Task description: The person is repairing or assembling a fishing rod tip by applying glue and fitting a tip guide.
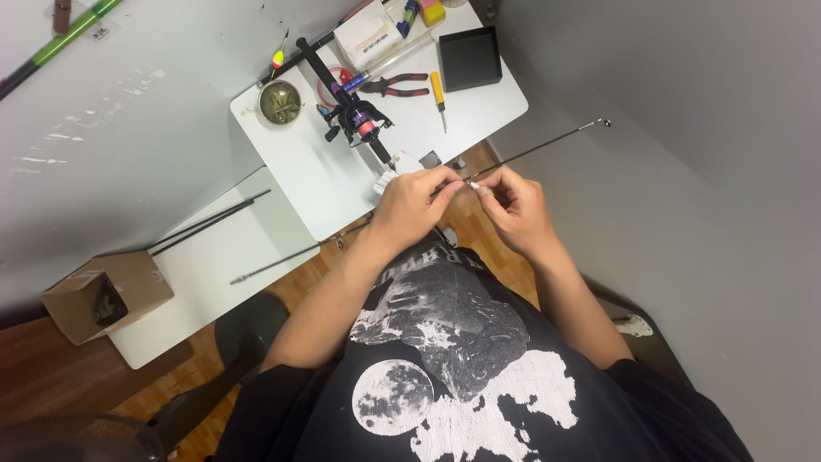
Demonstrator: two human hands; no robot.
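Note:
My left hand point(412, 205) and my right hand point(513, 208) meet in front of my chest, both pinching a thin black fishing rod tip section point(539, 149). The rod runs up and right to a small guide ring at its end point(603, 122). Between my fingertips sits a small silvery fitting point(471, 183) on the rod. My left fingers curl around the rod's lower part and hide it. Just beyond my hands, a fishing rod handle with a black and purple spinning reel point(357, 121) lies on the white table point(479, 111).
On the white table lie red-handled pliers point(395, 84), a yellow screwdriver point(438, 94), a black tray point(469, 58), a round metal bowl point(280, 101) and a white box point(368, 38). A lower white surface holds black rod sections point(209, 222) and a cardboard box point(107, 295).

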